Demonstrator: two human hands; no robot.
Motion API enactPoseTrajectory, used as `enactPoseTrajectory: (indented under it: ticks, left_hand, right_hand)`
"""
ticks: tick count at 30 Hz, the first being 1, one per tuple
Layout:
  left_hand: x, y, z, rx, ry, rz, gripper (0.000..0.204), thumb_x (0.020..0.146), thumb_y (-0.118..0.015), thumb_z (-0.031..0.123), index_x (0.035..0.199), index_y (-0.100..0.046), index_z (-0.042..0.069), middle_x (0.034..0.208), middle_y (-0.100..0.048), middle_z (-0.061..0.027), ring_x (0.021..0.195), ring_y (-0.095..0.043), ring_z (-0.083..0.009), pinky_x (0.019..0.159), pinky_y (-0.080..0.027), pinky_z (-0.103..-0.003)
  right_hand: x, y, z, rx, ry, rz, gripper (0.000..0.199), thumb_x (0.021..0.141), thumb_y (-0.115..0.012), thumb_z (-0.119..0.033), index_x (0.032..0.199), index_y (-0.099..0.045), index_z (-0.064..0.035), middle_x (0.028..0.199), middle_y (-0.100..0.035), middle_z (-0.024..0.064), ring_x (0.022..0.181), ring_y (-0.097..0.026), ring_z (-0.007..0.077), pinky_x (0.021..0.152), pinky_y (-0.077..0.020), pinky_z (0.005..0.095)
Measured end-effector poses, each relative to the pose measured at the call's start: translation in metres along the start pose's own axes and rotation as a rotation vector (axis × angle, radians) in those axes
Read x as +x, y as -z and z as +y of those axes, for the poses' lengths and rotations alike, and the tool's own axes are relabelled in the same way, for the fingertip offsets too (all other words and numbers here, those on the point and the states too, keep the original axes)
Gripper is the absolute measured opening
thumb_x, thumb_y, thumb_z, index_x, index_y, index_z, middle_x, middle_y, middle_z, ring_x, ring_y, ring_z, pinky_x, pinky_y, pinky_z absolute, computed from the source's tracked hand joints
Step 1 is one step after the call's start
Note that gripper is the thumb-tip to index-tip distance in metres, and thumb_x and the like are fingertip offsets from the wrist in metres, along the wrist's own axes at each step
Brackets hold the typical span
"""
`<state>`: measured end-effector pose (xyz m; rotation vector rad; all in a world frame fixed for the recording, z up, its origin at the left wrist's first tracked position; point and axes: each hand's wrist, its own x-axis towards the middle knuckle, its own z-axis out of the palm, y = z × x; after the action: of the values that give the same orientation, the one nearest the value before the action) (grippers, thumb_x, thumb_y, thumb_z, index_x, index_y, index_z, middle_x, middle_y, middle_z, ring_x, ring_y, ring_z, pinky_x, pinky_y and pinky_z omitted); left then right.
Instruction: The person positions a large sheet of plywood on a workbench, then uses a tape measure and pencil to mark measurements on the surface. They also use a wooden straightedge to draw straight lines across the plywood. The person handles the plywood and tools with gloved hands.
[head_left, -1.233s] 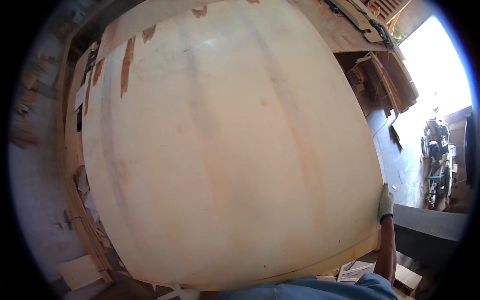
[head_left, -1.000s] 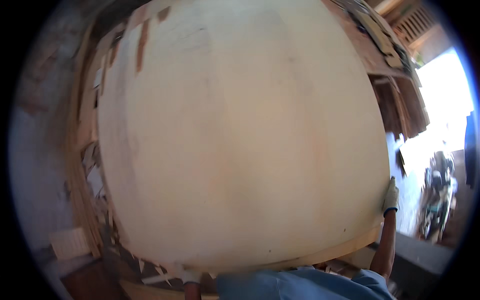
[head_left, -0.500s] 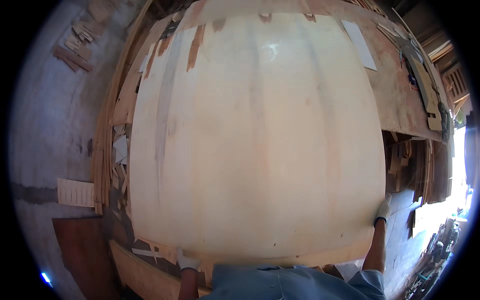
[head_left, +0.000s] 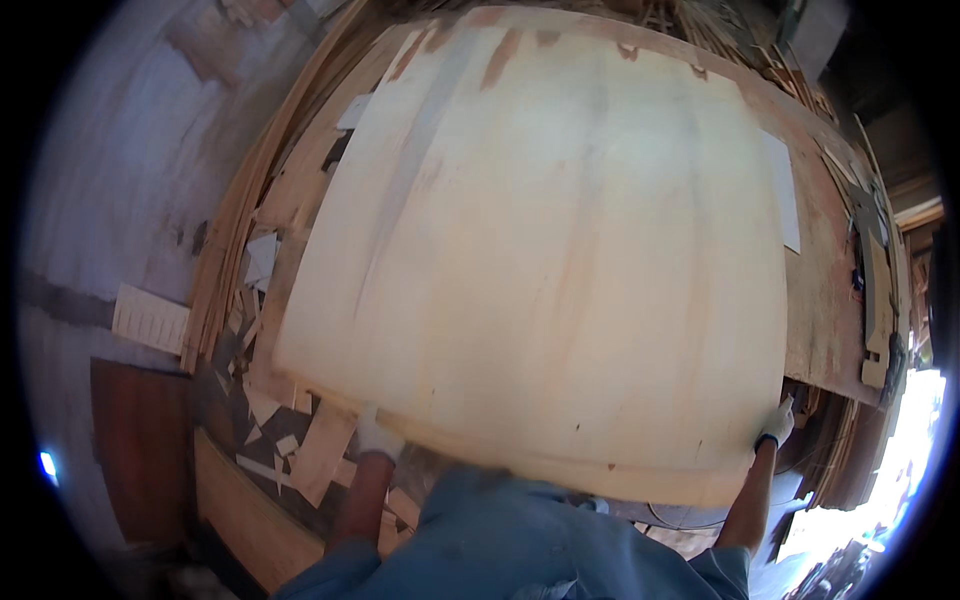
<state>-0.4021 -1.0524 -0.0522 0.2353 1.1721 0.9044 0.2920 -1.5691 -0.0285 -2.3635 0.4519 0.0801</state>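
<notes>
Both gloved hands, left hand [head_left: 377, 436] and right hand [head_left: 776, 424], are gripping the near edge of a pale wooden sheet [head_left: 560, 250] lying over a stack of boards [head_left: 825, 300].

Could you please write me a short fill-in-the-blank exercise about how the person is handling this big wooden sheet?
1. Both hands wear white ____.
2. The left hand grips the pale veneer sheet at its near ____ corner.
3. The right hand holds the sheet's near ____ corner.
4. The sheet lies over a stack of darker ____ sheets.

Missing words: gloves; left; right; wooden
</notes>
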Motion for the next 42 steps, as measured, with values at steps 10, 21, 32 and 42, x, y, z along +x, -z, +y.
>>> enactPoseTrajectory:
  ticks: [10, 21, 32, 42]
  left_hand:
    - [0.109, -0.099, 0.015, 0.639, -0.179, -0.431, 0.038, 0.100, -0.058, 0.032, 0.129, -0.052, 0.009, 0.131, -0.058, -0.0153, 0.121, -0.056, -0.0335, 0.102, -0.044, -0.051]
    - [-0.007, -0.180, -0.044, 0.419, -0.003, -0.093, 0.032, 0.100, -0.061, 0.035, 0.112, -0.061, 0.006, 0.097, -0.065, -0.0097, 0.086, -0.064, -0.0253, 0.073, -0.053, -0.042]
    - [-0.027, -0.201, -0.078, 0.063, -0.072, -0.027, 0.037, 0.098, -0.065, 0.029, 0.127, -0.057, 0.006, 0.111, -0.064, -0.0117, 0.094, -0.064, -0.0244, 0.081, -0.057, -0.045]
    - [-0.029, -0.124, -0.117, 0.211, 0.080, -0.009, 0.044, 0.101, -0.057, 0.041, 0.133, -0.057, 0.010, 0.117, -0.064, -0.0105, 0.098, -0.064, -0.0252, 0.088, -0.054, -0.044]
  right_hand:
    - [0.055, -0.024, -0.069, -0.252, 0.200, -0.150, 0.067, 0.102, -0.042, -0.056, 0.110, -0.074, 0.0030, 0.096, -0.076, 0.0183, 0.087, -0.071, 0.0287, 0.081, -0.0525, 0.0416]
    - [0.022, 0.028, -0.071, -0.181, 0.236, -0.199, 0.062, 0.104, -0.039, -0.048, 0.113, -0.070, 0.0057, 0.100, -0.075, 0.0187, 0.088, -0.070, 0.0296, 0.081, -0.0524, 0.0423]
    - [-0.041, 0.011, -0.048, -0.108, 0.244, -0.253, 0.058, 0.104, -0.041, -0.045, 0.110, -0.072, 0.0036, 0.098, -0.076, 0.0139, 0.084, -0.072, 0.0274, 0.077, -0.0556, 0.0399]
    - [-0.063, 0.029, 0.033, 0.120, 0.074, -0.124, 0.049, 0.101, -0.055, -0.043, 0.088, -0.070, 0.0020, 0.069, -0.060, 0.0059, 0.068, -0.052, 0.0117, 0.066, -0.0453, 0.0349]
